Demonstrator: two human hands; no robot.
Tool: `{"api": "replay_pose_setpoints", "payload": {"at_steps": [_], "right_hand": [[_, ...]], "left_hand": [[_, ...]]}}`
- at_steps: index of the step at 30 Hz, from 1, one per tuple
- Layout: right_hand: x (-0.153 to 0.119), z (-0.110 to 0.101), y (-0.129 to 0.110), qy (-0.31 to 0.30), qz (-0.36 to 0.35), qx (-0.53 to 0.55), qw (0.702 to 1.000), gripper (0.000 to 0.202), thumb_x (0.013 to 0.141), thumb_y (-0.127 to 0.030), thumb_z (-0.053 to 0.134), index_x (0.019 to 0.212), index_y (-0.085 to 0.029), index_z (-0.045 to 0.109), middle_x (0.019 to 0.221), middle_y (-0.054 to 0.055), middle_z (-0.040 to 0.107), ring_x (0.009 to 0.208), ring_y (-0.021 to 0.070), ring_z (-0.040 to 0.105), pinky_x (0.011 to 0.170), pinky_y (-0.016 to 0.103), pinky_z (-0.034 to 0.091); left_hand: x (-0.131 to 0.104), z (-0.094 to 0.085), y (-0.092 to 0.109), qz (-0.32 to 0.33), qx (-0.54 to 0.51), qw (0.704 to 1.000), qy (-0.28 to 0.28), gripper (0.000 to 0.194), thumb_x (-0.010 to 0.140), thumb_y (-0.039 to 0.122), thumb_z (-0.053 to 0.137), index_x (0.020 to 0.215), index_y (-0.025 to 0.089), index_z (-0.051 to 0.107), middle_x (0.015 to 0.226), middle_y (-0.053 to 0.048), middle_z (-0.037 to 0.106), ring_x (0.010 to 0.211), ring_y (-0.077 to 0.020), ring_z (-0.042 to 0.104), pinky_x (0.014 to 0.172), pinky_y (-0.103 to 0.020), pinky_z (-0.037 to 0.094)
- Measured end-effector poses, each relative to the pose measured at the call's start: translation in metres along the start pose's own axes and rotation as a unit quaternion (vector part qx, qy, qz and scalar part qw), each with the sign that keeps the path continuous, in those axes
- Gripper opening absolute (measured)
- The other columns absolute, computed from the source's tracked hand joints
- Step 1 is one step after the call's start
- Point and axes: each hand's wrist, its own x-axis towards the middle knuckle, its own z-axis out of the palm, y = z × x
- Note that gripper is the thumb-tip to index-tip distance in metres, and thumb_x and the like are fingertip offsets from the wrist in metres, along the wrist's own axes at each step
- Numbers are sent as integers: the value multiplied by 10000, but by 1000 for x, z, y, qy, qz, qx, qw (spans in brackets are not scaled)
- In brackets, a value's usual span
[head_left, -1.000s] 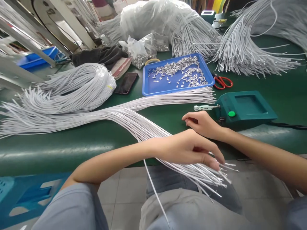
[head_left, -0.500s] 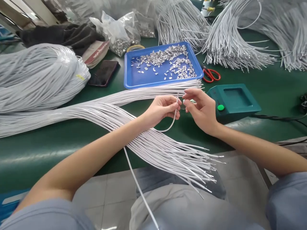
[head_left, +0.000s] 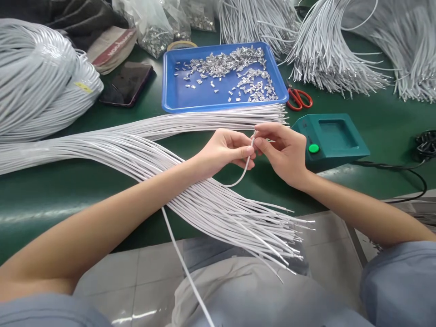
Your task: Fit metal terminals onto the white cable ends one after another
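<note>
Between thumb and fingers, my left hand pinches a white cable near its end, which points up. My right hand is closed at that same end, its thumb and forefinger at the tip; whatever small piece it may hold is too hidden to name. Under my left forearm runs a bundle of white cables, its stripped ends hanging over the table's front edge. A second bundle lies behind my hands, along a blue tray of small metal terminals.
A green device with a bright green button stands right of my hands. Red-handled scissors lie beside the tray. At left are a phone and a large cable coil. More cable bundles and bags of metal parts fill the back.
My right hand has moved left, from slightly apart to the tip of the cable in my left hand. The view has shifted a little.
</note>
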Motion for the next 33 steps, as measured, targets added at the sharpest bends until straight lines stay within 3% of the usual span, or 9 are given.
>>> {"api": "replay_pose_setpoints", "payload": {"at_steps": [6, 10, 16, 23, 33], "right_hand": [[1, 1, -2, 19, 6, 8, 1000, 139, 822, -328, 679, 894, -222, 627, 859, 1, 695, 755, 130, 684, 663, 273, 607], [5, -1, -5, -7, 60, 78, 995, 194, 873, -390, 607, 820, -204, 605, 779, 11, 671, 701, 123, 669, 566, 235, 573], [12, -8, -6, -35, 130, 147, 980, 224, 820, -384, 658, 951, -209, 606, 899, 14, 673, 728, 115, 671, 502, 194, 547], [12, -10, -5, -32, 122, 122, 984, 310, 809, -332, 645, 1095, -232, 581, 868, 5, 675, 790, 140, 683, 557, 230, 583], [13, -6, -8, -25, 118, 146, 982, 357, 693, -203, 732, 1022, -240, 597, 730, -55, 634, 601, 90, 622, 550, 251, 561]], "left_hand": [[0, -1, -2, 2, -10, 1000, -1, 364, 663, 394, 854, 747, 86, 679, 694, -28, 672, 599, -120, 670, 595, -238, 588], [1, -2, -2, -7, -30, 1000, 0, 343, 672, 373, 851, 755, 88, 679, 690, -24, 676, 597, -115, 667, 579, -219, 579], [2, -2, -1, -15, -24, 1000, -9, 347, 669, 374, 853, 758, 86, 682, 673, -20, 670, 586, -110, 661, 561, -209, 569], [4, -2, -1, -9, -8, 1000, -14, 349, 650, 367, 867, 743, 82, 687, 664, -19, 664, 583, -109, 661, 553, -200, 565], [2, -1, -2, -7, 4, 1000, -14, 326, 619, 348, 886, 730, 98, 709, 657, -11, 676, 573, -110, 669, 558, -201, 577]]}}
